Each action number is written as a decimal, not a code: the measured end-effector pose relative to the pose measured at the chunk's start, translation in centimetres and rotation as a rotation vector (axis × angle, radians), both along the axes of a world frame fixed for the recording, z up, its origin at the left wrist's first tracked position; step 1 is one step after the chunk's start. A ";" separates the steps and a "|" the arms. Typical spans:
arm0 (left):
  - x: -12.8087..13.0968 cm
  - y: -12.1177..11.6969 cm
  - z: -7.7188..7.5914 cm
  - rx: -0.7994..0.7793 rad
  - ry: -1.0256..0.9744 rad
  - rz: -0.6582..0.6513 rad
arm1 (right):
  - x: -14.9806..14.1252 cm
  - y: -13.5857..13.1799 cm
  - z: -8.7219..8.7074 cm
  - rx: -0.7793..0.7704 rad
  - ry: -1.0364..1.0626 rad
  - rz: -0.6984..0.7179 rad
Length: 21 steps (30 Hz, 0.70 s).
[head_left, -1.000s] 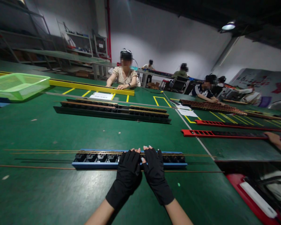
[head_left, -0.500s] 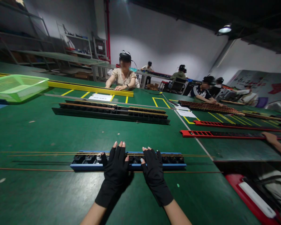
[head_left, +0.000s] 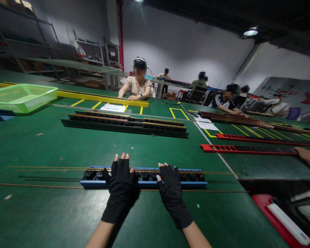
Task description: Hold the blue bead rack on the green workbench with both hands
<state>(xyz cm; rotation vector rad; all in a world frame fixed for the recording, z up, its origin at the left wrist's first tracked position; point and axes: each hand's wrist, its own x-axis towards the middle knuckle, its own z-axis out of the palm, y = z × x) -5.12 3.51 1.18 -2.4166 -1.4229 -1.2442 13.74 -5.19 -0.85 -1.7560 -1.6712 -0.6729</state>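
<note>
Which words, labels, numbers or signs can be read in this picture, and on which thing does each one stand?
No text can be read.
White paper sheet behind the long black rail tray: print too small.
White paper sheets at the table seam: blurred.
Wall poster with red shapes: lettering blurred.
Blue tray of black parts under the black-gloved left hand and right hand: no marking visible.

Well beyond the fingers lies a long black rail [head_left: 124, 124] on the green table [head_left: 54, 144]. Far left of them sits a green basket [head_left: 22, 97]. Behind the black rail a yellow rail [head_left: 100, 98] runs before a seated person [head_left: 137, 86]. Right of the fingers lie red rails [head_left: 248, 148], where another person's hand [head_left: 303, 154] rests. A white sheet [head_left: 113, 107] lies by the yellow rail.
</note>
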 end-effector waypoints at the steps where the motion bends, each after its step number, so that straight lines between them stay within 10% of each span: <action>1: -0.4 0.4 -0.3 -0.001 0.022 0.013 | 0.0 0.0 0.0 0.002 -0.003 0.001; 21: -5.2 3.9 -1.2 -0.092 -0.164 0.331 | 0.2 -0.3 1.0 -0.064 -0.002 0.063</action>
